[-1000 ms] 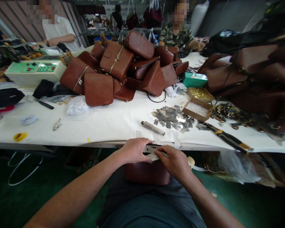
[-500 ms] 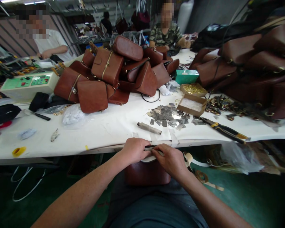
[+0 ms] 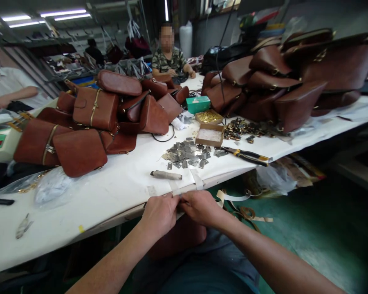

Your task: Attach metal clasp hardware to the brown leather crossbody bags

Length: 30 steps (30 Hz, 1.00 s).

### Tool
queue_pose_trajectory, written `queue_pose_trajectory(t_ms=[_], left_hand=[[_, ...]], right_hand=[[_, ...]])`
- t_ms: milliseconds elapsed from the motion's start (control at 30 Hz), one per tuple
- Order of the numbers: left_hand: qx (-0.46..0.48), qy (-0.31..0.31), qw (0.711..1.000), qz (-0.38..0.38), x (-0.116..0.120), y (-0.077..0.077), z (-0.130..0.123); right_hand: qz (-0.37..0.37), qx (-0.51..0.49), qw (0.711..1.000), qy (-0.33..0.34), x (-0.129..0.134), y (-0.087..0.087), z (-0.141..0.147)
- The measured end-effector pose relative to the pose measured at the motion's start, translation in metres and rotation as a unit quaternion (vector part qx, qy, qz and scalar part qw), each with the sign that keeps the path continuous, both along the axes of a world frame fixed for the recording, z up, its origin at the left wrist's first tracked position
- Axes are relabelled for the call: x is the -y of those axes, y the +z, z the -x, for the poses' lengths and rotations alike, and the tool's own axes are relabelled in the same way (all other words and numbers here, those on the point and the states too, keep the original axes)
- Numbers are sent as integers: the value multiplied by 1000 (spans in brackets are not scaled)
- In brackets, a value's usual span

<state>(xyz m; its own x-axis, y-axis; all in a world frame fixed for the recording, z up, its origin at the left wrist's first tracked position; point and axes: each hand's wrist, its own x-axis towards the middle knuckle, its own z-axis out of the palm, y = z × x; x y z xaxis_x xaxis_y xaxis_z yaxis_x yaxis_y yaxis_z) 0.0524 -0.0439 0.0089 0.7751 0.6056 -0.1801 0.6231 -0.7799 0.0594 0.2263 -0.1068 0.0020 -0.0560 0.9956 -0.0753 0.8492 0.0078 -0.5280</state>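
Note:
A brown leather bag (image 3: 184, 239) rests on my lap, below the table's front edge. My left hand (image 3: 161, 214) and my right hand (image 3: 200, 207) meet over its top, fingers closed and nearly touching. Both grip the bag's upper edge, though the fingers cover most of what lies between them. On the table just beyond my hands are a wrapped grey rod (image 3: 166, 175) and a spread of small metal plates (image 3: 187, 153).
The white table (image 3: 116, 185) bears a left bag pile (image 3: 95, 110) and a right bag pile (image 3: 263, 81). Yellow-handled pliers (image 3: 248, 155), a green box (image 3: 198, 104) and a box of gold parts (image 3: 209, 117) lie between. Two people sit across.
The view has turned to the right, so the table's contents appear further left. My hands have come closer together over the bag, whose pale opening is now mostly covered.

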Motion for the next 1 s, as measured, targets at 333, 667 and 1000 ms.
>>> queue_pose_trajectory(t_ms=[333,667,1000], left_hand=[[-8,32,999,5,0,5,11],[-2,60,998,24,2,2,16],[2,71,997,35,2,3,11]], right_hand=[[39,-367,907,-205,62,-16,-81],[-14,-318,871,-374,57,-99,-159],[-19,-304,868,-393,27,-126,-180]])
